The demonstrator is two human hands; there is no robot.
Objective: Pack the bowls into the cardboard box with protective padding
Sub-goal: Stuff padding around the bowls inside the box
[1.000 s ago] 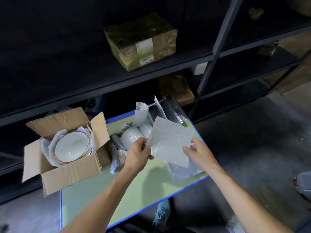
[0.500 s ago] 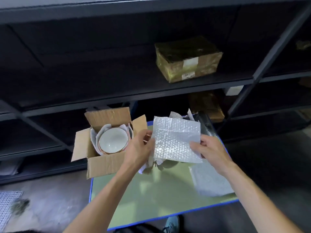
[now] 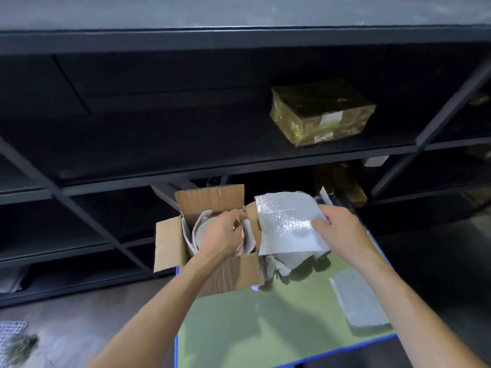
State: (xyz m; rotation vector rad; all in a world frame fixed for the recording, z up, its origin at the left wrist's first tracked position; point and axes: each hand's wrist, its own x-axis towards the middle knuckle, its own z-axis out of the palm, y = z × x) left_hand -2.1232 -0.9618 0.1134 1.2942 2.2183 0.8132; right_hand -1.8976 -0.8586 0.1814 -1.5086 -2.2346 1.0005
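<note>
An open cardboard box (image 3: 228, 274) stands on the far left corner of the green table (image 3: 265, 328). Inside it a white bowl (image 3: 203, 229) with a copper rim lies in white padding (image 3: 249, 240). My left hand (image 3: 223, 235) reaches into the box over the bowl, and its fingertips pinch the padding at the bowl's right edge. My right hand (image 3: 340, 229) grips a bubble wrap sheet (image 3: 287, 224) by its right edge, holding it up just right of the box. Wrapped bundles (image 3: 292, 261) lie under that sheet, and what is inside them is hidden.
A second bubble wrap sheet (image 3: 358, 301) lies flat near the table's right edge. A dark roll (image 3: 322, 258) rests behind the bundles. Black metal shelving (image 3: 186, 168) stands right behind the table, with a taped brown package (image 3: 321, 110) on one shelf.
My left hand let go of the bubble wrap sheet and moved left into the box, over the bowl. My right hand alone now holds the sheet. The view shifted left.
</note>
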